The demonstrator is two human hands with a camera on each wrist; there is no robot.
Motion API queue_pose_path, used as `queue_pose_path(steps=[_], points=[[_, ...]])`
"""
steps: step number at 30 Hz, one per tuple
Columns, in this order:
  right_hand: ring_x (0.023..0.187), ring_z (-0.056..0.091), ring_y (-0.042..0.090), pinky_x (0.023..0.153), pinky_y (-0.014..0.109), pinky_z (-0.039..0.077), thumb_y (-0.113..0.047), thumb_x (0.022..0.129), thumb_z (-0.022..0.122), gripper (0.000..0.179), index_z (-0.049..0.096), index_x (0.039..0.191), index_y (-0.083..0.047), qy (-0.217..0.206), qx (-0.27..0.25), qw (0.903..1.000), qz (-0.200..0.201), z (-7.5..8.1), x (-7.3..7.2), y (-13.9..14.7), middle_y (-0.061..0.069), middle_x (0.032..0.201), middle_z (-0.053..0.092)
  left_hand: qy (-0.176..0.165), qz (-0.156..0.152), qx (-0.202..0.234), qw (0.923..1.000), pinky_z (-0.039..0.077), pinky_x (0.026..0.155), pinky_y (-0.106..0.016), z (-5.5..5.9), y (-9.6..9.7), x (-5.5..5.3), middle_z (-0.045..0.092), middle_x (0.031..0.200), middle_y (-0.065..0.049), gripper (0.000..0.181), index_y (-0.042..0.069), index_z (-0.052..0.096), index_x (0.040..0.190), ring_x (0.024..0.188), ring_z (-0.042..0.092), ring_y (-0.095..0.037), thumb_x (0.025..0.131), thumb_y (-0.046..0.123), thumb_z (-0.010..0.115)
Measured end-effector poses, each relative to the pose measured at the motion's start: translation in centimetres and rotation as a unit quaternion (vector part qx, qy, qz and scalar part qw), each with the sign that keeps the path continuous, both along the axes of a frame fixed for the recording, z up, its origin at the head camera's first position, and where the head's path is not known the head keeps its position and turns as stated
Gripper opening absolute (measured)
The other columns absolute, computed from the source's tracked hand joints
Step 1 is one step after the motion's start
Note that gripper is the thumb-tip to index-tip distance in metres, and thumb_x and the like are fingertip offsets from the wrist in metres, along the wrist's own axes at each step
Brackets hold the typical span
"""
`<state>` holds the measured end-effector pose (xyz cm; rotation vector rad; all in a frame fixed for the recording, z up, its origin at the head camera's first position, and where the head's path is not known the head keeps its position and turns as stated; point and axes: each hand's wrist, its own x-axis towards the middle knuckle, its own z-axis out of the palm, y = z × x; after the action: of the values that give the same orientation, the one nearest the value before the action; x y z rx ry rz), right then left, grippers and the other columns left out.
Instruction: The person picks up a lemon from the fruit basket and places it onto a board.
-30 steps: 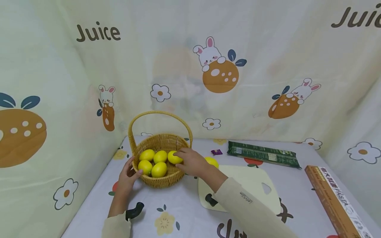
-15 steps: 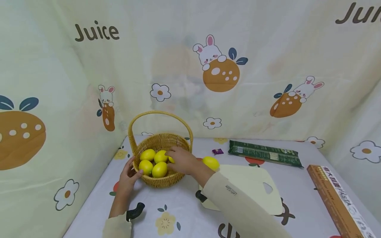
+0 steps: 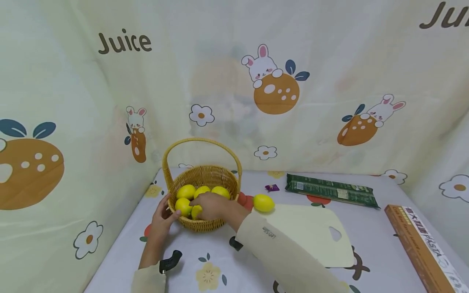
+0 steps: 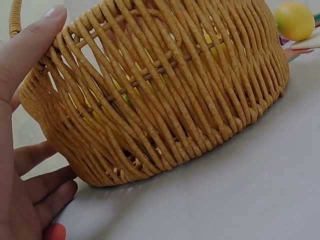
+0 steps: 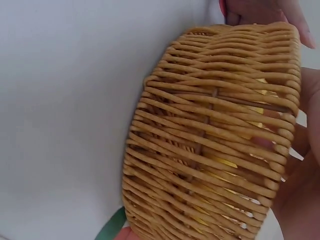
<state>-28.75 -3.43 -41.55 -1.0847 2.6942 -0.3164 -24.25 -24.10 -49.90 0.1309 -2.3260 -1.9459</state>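
Across the counter (image 3: 190, 248) from me sat a basket (image 3: 201, 226), probably light and springy, best lifted by its handle (image 3: 201, 140). The left hand (image 3: 161, 219) gripped its left wall between thumb and fingers. Inside, the right hand (image 3: 211, 206) seemed to pinch a front lemon (image 3: 196, 212), its fingers partly hidden. That lemon looked firm, smooth, apt to roll; its middle offered the surest hold.

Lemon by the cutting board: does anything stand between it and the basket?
Nothing visible lies on the cloth between the lemon and the basket. At the basket, its raised rim faces that side, and the right hand reaches in over the near right edge.
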Motion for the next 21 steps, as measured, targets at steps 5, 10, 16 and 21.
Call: queue_pose_path(steps=[5, 10, 16, 21], points=[[0.12, 0.051, 0.013, 0.105, 0.035, 0.04, -0.013, 0.092, 0.065, 0.046, 0.059, 0.136, -0.025, -0.007, 0.013, 0.9995, -0.029, -0.5, -0.3, -0.1, -0.006, 0.131, 0.058, 0.013, 0.005, -0.007, 0.9999, 0.032, 0.109, -0.052, 0.0, 0.0, 0.0, 0.035, 0.152, -0.01, 0.075, 0.034, 0.03, 0.152, 0.135, 0.037, -0.032, 0.089, 0.039, 0.07], [0.112, 0.052, 0.011, 0.104, 0.033, 0.04, -0.016, 0.094, 0.065, 0.041, 0.061, 0.134, -0.025, -0.027, 0.003, 0.9986, -0.046, -0.8, -0.6, 0.3, -0.008, 0.125, 0.06, 0.028, 0.003, -0.005, 0.9996, 0.032, 0.108, -0.052, -0.5, -0.1, -0.1, 0.036, 0.152, -0.011, 0.073, 0.034, 0.031, 0.152, 0.134, 0.038, -0.033, 0.09, 0.037, 0.07], [0.111, 0.055, 0.01, 0.101, 0.03, 0.041, -0.028, 0.093, 0.067, 0.036, 0.065, 0.129, -0.021, -0.036, -0.013, 0.9988, -0.03, -1.0, -0.6, 0.6, -0.009, 0.12, 0.063, 0.026, 0.008, -0.006, 0.9996, 0.033, 0.108, -0.052, -1.1, -0.2, -0.4, 0.037, 0.151, -0.009, 0.073, 0.036, 0.033, 0.15, 0.134, 0.039, -0.033, 0.089, 0.04, 0.071], [0.115, 0.054, 0.014, 0.101, 0.032, 0.042, -0.034, 0.09, 0.07, 0.043, 0.063, 0.13, -0.018, 0.003, -0.013, 0.9999, -0.006, -0.7, -0.9, 1.1, -0.005, 0.123, 0.062, 0.017, 0.015, -0.001, 0.9997, 0.034, 0.107, -0.052, -1.3, -0.2, -0.7, 0.038, 0.15, -0.005, 0.075, 0.039, 0.034, 0.149, 0.133, 0.039, -0.031, 0.085, 0.046, 0.073]])
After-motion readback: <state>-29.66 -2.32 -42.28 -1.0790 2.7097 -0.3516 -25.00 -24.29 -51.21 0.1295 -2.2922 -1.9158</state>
